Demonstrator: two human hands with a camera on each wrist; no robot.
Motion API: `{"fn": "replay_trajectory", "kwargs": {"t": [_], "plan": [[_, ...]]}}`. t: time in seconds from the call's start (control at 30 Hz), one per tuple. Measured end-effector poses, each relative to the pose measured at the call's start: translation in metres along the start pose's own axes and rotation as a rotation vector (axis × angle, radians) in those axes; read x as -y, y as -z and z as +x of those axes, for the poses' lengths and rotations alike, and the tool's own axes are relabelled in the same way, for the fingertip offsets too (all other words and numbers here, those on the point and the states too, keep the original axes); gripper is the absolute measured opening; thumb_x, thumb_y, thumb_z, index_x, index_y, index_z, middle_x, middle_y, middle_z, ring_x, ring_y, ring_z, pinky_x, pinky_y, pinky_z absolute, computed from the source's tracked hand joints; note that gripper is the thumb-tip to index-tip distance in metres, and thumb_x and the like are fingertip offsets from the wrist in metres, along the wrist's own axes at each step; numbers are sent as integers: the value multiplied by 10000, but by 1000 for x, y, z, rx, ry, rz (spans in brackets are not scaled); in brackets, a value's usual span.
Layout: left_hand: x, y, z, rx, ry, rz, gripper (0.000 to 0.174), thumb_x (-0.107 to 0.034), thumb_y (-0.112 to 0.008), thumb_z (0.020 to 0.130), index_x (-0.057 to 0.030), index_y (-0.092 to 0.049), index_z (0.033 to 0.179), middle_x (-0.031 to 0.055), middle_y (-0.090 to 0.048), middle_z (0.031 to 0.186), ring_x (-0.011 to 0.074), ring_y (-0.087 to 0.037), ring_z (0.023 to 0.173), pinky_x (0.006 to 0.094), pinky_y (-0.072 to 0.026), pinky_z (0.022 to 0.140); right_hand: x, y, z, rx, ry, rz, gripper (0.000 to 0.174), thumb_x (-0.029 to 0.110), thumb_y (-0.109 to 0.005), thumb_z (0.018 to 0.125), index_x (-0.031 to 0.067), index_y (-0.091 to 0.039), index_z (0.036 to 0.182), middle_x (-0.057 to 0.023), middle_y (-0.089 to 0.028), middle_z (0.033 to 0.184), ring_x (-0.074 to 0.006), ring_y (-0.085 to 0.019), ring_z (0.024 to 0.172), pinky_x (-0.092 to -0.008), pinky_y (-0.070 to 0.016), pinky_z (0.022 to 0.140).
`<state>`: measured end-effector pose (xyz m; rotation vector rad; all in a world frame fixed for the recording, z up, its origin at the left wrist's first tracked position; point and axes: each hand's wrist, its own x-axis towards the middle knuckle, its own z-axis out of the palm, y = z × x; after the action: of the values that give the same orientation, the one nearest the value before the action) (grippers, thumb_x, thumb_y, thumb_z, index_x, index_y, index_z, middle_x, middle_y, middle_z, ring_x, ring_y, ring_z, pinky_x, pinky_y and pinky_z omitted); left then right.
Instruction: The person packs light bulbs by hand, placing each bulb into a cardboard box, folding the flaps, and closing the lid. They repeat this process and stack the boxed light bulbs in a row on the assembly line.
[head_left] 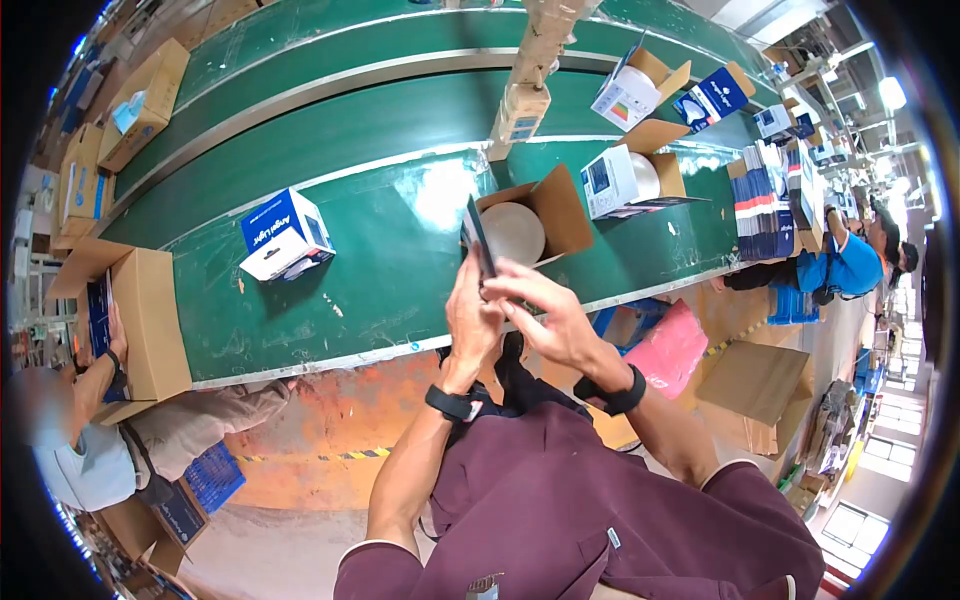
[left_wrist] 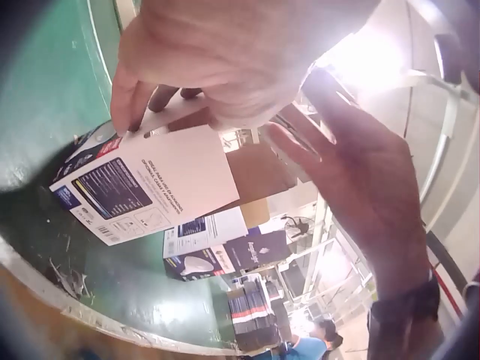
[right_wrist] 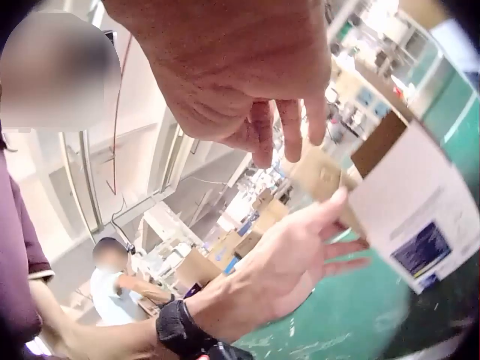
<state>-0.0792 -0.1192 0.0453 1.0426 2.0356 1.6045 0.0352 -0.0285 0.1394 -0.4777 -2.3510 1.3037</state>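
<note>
In front of the person, an open cardboard carton [head_left: 570,215] stands on the green bench with a round white lamp [head_left: 512,234] inside. My left hand [head_left: 472,312] is at its near left side, thumb and fingers at the edge of the white printed side [left_wrist: 150,187], which they pinch. My right hand [head_left: 550,312] hovers just beside the left, fingers loosely bent and holding nothing. In the right wrist view the right hand [right_wrist: 240,82] hangs above the left hand [right_wrist: 285,266], whose thumb lies against the carton's edge.
A closed blue-and-white box [head_left: 285,235] sits to the left on the bench [head_left: 380,270]. Farther right are more open lamp boxes [head_left: 625,180] and a stack of flat blue cartons [head_left: 762,200]. A post [head_left: 522,110] rises behind the carton. Another person works at a large carton [head_left: 150,320] on the left.
</note>
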Motion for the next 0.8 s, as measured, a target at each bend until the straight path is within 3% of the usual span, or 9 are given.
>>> {"fn": "replay_trajectory", "kwargs": {"t": [0.03, 0.13, 0.23, 0.27, 0.33, 0.47, 0.57, 0.7, 0.8], "plan": [[6, 2, 5, 3, 141, 25, 566, -308, -636, 1028, -20, -530, 1503, 244, -689, 1277, 382, -718, 1074, 462, -567, 912, 10, 11, 0, -52, 98, -82, 237, -49, -663, 957, 27, -763, 1158, -184, -733, 1253, -294, -693, 1221, -377, -571, 957], [16, 30, 25, -30, 380, 47, 385, -337, -580, 1092, -5, -721, 1225, 232, -759, 1001, 329, -733, 922, 436, -558, 823, 9, 58, -9, -269, 61, -148, 366, -77, -670, 907, 37, -720, 1251, -158, -754, 1170, -279, -746, 1044, -344, -574, 937], [40, 53, 47, -85, 207, -3, 374, -324, -625, 1070, 13, -726, 1196, 188, -784, 975, 314, -725, 870, 409, -544, 814, -34, 76, 5, -406, -192, 59, 534, 2, -707, 932, 19, -574, 1449, -205, -651, 1378, -299, -660, 1241, -368, -543, 1027], [25, 68, 59, 31, 399, -21, 412, -290, -654, 1051, 35, -665, 1303, 217, -761, 1112, 318, -710, 960, 391, -533, 905, -49, 73, 9, -311, -133, -29, 562, 41, -720, 934, 29, -555, 1471, -204, -612, 1428, -308, -621, 1290, -385, -516, 1067], [47, 62, 61, -331, 80, 422, 417, -204, -677, 1026, 49, -604, 1349, 232, -679, 1238, 335, -655, 1106, 397, -501, 1002, -77, 64, 13, -114, -21, -207, 623, 118, -747, 938, 50, -518, 1514, -203, -536, 1527, -327, -544, 1389, -420, -462, 1146], [-47, 66, 33, -484, -268, 427, 227, -54, -654, 1010, 19, -640, 1225, 164, -647, 1192, 293, -631, 1137, 395, -509, 988, -92, 31, 19, 62, -7, -42, 497, 148, -725, 931, 129, -633, 1419, -143, -535, 1540, -345, -507, 1419, -445, -418, 1189], [-67, 68, 29, 8, -6, 157, 191, -113, -629, 1047, 21, -718, 1150, 109, -729, 1092, 211, -690, 1048, 330, -524, 961, -102, 19, 20, 92, 45, 44, 455, 32, -644, 881, 142, -698, 1319, -118, -535, 1543, -342, -496, 1435, -453, -409, 1196], [-43, 88, 59, 805, 431, -232, 448, -237, -604, 1089, 14, -602, 1460, 105, -690, 1339, 169, -623, 1239, 315, -487, 1063, -86, 27, 13, 209, 185, -105, 470, 65, -727, 817, 115, -698, 1283, -152, -481, 1581, -387, -451, 1454, -503, -383, 1200], [-41, 89, 78, 1001, 472, -178, 550, -318, -634, 1080, 37, -557, 1493, 110, -673, 1349, 161, -608, 1204, 321, -501, 1037, -88, 16, 10, 170, 193, -138, 453, 96, -809, 787, 96, -702, 1227, -160, -474, 1585, -395, -473, 1430, -507, -421, 1156]]}}
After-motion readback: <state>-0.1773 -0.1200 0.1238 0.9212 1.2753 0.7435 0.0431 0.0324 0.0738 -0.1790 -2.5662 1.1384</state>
